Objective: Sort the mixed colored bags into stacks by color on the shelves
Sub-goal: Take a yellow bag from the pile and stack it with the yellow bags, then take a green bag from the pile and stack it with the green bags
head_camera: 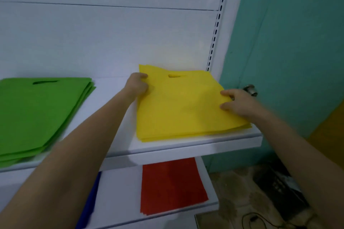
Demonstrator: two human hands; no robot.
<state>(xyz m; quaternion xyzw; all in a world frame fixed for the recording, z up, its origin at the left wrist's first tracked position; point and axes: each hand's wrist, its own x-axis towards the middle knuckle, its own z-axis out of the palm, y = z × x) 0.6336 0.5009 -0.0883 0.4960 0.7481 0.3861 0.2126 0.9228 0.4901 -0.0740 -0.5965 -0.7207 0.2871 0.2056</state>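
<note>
Yellow bags [186,109] sit stacked on the top shelf [204,147]. The left hand [138,84] grips their left edge and the right hand [236,102] presses the right edge. They look nearly tidy, so another bag probably comes next.

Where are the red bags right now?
In the head view the red bags lie on the lower shelf, toward its right end. They sit just beneath the yellow stack and to the right of the blue bags.
</note>
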